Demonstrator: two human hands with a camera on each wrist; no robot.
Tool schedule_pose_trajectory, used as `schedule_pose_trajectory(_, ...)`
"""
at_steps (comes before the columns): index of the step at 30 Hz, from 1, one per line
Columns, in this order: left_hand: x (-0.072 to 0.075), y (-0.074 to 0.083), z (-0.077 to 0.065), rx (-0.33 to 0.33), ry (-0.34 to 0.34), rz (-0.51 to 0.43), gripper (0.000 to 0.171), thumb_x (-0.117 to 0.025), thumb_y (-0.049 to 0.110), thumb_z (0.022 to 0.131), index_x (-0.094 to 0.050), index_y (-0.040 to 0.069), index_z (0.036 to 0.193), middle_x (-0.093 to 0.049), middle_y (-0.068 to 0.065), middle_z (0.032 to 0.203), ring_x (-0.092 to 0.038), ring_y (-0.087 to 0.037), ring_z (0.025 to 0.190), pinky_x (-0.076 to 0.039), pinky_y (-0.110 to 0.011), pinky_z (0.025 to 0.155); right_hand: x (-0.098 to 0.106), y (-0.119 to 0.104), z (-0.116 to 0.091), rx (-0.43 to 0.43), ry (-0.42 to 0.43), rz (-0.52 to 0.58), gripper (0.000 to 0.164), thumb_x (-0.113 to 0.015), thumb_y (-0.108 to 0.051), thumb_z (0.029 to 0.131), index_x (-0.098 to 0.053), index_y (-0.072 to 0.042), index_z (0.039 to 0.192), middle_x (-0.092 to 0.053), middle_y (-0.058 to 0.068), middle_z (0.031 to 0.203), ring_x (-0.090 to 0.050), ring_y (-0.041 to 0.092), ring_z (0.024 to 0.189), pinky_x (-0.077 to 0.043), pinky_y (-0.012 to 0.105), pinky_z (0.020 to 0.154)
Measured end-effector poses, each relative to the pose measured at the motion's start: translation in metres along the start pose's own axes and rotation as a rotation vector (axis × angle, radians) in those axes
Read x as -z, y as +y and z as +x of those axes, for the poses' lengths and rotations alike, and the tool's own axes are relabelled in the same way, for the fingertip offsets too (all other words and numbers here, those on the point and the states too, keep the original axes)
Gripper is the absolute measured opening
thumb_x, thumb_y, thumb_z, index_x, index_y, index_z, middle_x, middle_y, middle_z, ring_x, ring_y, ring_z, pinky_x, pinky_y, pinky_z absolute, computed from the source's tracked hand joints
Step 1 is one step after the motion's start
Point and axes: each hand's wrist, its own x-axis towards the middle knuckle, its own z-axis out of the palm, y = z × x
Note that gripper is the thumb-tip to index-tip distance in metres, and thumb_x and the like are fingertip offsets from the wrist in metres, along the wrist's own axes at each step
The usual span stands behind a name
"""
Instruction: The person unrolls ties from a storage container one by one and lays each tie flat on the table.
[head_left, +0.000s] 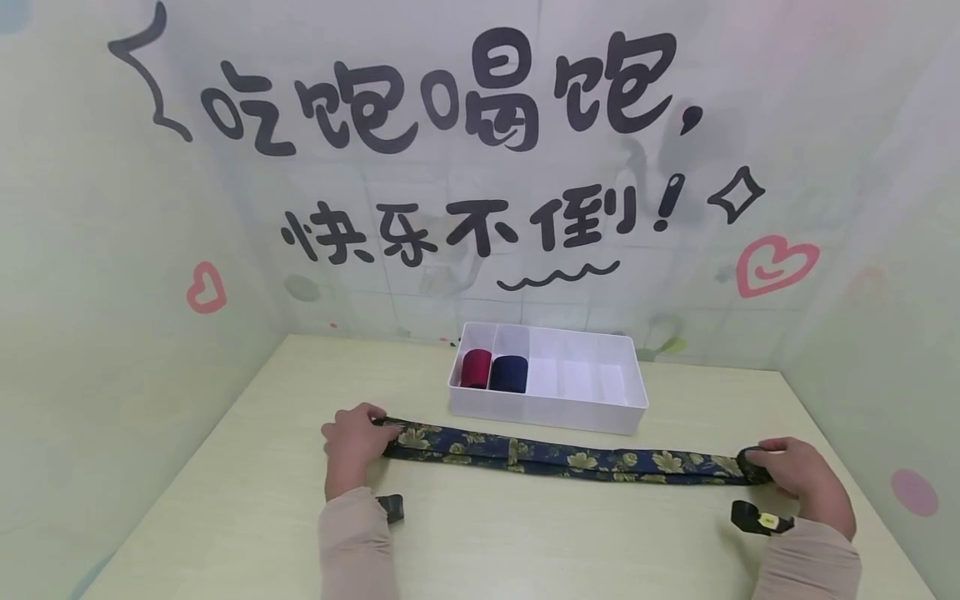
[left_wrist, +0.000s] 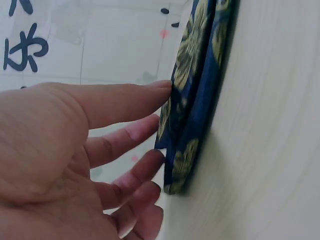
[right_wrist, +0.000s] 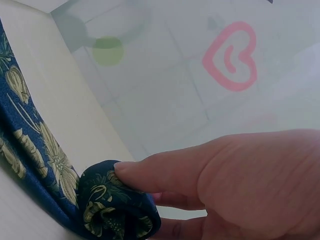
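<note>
A dark blue necktie (head_left: 577,457) with gold flowers lies stretched across the table from left to right, folded lengthwise, its flat underside seam and narrow loop upward. At its left end, my left hand (head_left: 356,437) pinches the fabric; in the left wrist view the thumb rests on the tie (left_wrist: 192,95) and the fingertips meet its edge. The tie's right end is wound into a small roll (right_wrist: 120,202). My right hand (head_left: 798,475) grips that roll, thumb on top, other fingers partly hidden behind it.
Behind the tie stands a white divided box (head_left: 547,408). Its left compartments hold a rolled red tie (head_left: 476,369) and a rolled navy tie (head_left: 510,374). Printed curtains enclose the pale wooden table (head_left: 525,542) at the back and sides.
</note>
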Motion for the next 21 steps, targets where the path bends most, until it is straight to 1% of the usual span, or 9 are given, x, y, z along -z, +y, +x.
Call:
schedule_pose_trajectory(3, 0.006, -0.006, -0.002, 0.044, -0.02, -0.009, 0.055, -0.067, 0.034, 0.095, -0.055, 0.0, 0.136, -0.037, -0.036, 0.139, -0.031, -0.058, 0.125, -0.036, -0.069, 0.099, -0.001, -0.001, 0.0, 0.009, -0.008, 0.009, 0.065, -0.055, -0.029, 0.1, -0.036, 0.021, 0.137, -0.05, 0.043, 0.124, -0.058, 0.033, 0.092, -0.049, 0.038, 0.074)
schedule_pose_trajectory(6, 0.009, -0.01, -0.003, 0.073, -0.028, -0.013, 0.062, -0.067, 0.039, 0.095, -0.049, -0.002, 0.139, -0.035, -0.036, 0.141, -0.029, -0.058, 0.128, -0.035, -0.069, 0.101, -0.002, -0.004, 0.0, 0.017, -0.01, 0.001, 0.065, -0.055, -0.029, 0.1, -0.036, 0.022, 0.136, -0.051, 0.043, 0.123, -0.058, 0.035, 0.093, -0.049, 0.037, 0.074)
schedule_pose_trajectory(8, 0.01, -0.013, -0.002, 0.082, -0.027, -0.009, 0.064, -0.066, 0.039, 0.095, -0.048, -0.002, 0.14, -0.036, -0.037, 0.141, -0.029, -0.058, 0.128, -0.036, -0.068, 0.1, -0.002, -0.006, 0.001, 0.026, -0.009, -0.019, 0.066, -0.055, -0.03, 0.1, -0.037, 0.022, 0.136, -0.05, 0.043, 0.123, -0.057, 0.036, 0.095, -0.049, 0.04, 0.077)
schedule_pose_trajectory(11, 0.011, -0.015, -0.002, 0.087, -0.02, -0.01, 0.061, -0.066, 0.038, 0.095, -0.051, -0.002, 0.138, -0.036, -0.037, 0.141, -0.03, -0.058, 0.127, -0.037, -0.067, 0.1, -0.002, -0.008, 0.001, 0.035, -0.007, -0.037, 0.066, -0.055, -0.031, 0.1, -0.038, 0.022, 0.135, -0.051, 0.042, 0.123, -0.056, 0.038, 0.098, -0.048, 0.042, 0.079)
schedule_pose_trajectory(12, 0.012, -0.015, -0.001, 0.083, -0.016, -0.014, 0.059, -0.066, 0.037, 0.095, -0.053, -0.002, 0.137, -0.037, -0.037, 0.141, -0.031, -0.058, 0.127, -0.037, -0.067, 0.1, -0.002, -0.009, 0.001, 0.034, -0.011, -0.033, 0.066, -0.055, -0.032, 0.1, -0.038, 0.022, 0.135, -0.052, 0.041, 0.121, -0.055, 0.037, 0.097, -0.046, 0.04, 0.077)
schedule_pose_trajectory(13, 0.012, -0.015, -0.001, 0.075, -0.011, -0.021, 0.056, -0.066, 0.035, 0.095, -0.055, -0.002, 0.135, -0.037, -0.037, 0.14, -0.033, -0.058, 0.127, -0.037, -0.066, 0.1, -0.002, -0.009, 0.002, 0.03, -0.012, -0.033, 0.067, -0.055, -0.032, 0.099, -0.038, 0.022, 0.135, -0.052, 0.041, 0.121, -0.055, 0.037, 0.097, -0.046, 0.04, 0.077)
schedule_pose_trajectory(15, 0.011, -0.015, 0.0, 0.046, 0.001, -0.048, 0.051, -0.067, 0.03, 0.095, -0.058, -0.003, 0.132, -0.039, -0.037, 0.139, -0.039, -0.056, 0.125, -0.04, -0.063, 0.1, -0.003, -0.01, 0.002, 0.024, -0.014, -0.026, 0.067, -0.055, -0.032, 0.099, -0.037, 0.022, 0.135, -0.052, 0.041, 0.121, -0.055, 0.036, 0.096, -0.046, 0.039, 0.076)
schedule_pose_trajectory(19, 0.009, -0.014, 0.002, -0.017, 0.025, -0.113, 0.042, -0.069, 0.018, 0.094, -0.061, -0.004, 0.129, -0.048, -0.033, 0.133, -0.05, -0.048, 0.121, -0.045, -0.057, 0.1, -0.004, -0.009, 0.003, 0.019, -0.017, -0.028, 0.068, -0.055, -0.032, 0.099, -0.036, 0.022, 0.136, -0.049, 0.044, 0.125, -0.057, 0.039, 0.098, -0.05, 0.043, 0.078)
schedule_pose_trajectory(21, 0.007, -0.014, 0.003, -0.029, 0.034, -0.137, 0.041, -0.071, 0.014, 0.093, -0.061, -0.003, 0.129, -0.053, -0.03, 0.131, -0.054, -0.044, 0.12, -0.046, -0.055, 0.1, -0.003, -0.009, 0.003, 0.021, -0.017, -0.034, 0.069, -0.054, -0.032, 0.099, -0.035, 0.023, 0.137, -0.046, 0.046, 0.128, -0.058, 0.043, 0.1, -0.051, 0.047, 0.08)
